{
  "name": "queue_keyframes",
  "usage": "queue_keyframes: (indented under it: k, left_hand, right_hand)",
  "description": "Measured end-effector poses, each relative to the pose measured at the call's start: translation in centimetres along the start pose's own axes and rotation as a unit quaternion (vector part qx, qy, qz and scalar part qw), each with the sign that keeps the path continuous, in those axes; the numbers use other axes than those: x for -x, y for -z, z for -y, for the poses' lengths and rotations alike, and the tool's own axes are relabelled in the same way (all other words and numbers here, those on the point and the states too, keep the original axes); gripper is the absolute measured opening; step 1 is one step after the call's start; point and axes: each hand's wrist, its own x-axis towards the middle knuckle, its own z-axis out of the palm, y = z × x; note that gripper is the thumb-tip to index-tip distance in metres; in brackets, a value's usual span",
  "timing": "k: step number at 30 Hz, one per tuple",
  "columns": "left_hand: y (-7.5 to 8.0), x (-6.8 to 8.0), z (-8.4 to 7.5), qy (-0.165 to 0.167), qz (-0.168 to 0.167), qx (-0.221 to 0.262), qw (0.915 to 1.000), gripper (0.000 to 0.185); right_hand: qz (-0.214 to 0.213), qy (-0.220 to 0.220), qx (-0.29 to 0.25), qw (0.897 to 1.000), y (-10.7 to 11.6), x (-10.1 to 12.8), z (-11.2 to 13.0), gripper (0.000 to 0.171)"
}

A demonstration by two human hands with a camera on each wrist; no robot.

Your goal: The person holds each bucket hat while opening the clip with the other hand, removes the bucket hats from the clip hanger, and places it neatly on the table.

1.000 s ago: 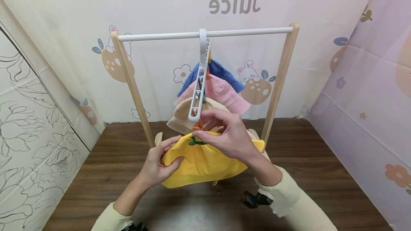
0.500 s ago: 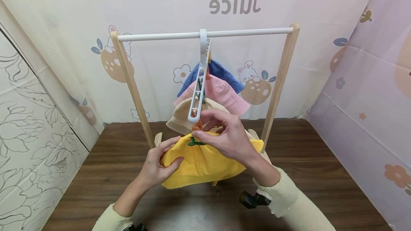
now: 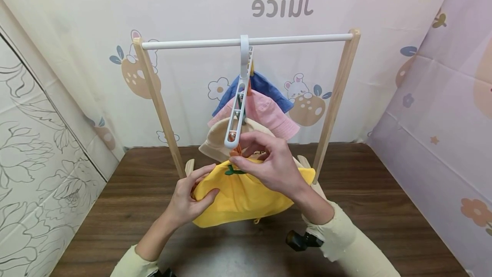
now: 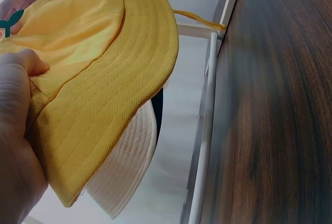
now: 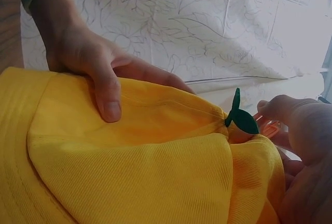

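A yellow bucket hat (image 3: 238, 200) with a green sprout (image 5: 241, 117) on its crown hangs at the near end of a white hanger (image 3: 236, 119). My left hand (image 3: 188, 195) grips the hat's left side, thumb on the front and fingers behind. At the crown, my right hand (image 3: 274, 163) pinches an orange clip (image 3: 236, 150) between thumb and fingers; the clip's lower end meets the hat top beside the sprout. In the left wrist view the hat's brim (image 4: 140, 53) faces the camera, and a yellow cord (image 4: 199, 19) trails from it.
Behind the yellow hat, a cream hat (image 3: 215, 140), a pink hat (image 3: 269, 112) and a blue hat (image 3: 265, 89) hang from the same hanger. A wooden rack with a white rod (image 3: 300, 39) carries it, standing on a dark wooden table (image 3: 369, 191). Patterned curtains surround the table.
Almost nothing differs. Both hands keep their places on the hat and the clip, with only a very slight shift of the hat's lower edge and the right forearm.
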Motion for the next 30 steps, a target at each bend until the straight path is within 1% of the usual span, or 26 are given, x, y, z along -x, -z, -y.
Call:
queue_keyframes:
  k: [6, 15, 23, 30]
  left_hand:
    - [-0.03, -0.07, 0.02, -0.008, -0.002, 0.000, 1.0000, 0.082]
    - [-0.02, -0.01, -0.02, -0.006, -0.004, -0.002, 1.0000, 0.081]
    - [0.06, 0.05, 0.04, -0.010, -0.004, -0.001, 0.9999, 0.083]
    - [0.14, 0.02, 0.00, -0.007, -0.002, -0.006, 1.0000, 0.082]
  right_hand:
    - [-0.001, -0.001, 0.007, 1.000, 0.00, 0.05, 0.07, 0.030]
    - [-0.002, -0.003, 0.013, 1.000, -0.06, 0.15, 0.26, 0.030]
    - [-0.002, 0.003, 0.015, 1.000, -0.30, 0.10, 0.33, 0.031]
    - [-0.001, 0.009, 0.014, 1.000, -0.30, 0.06, 0.46, 0.032]
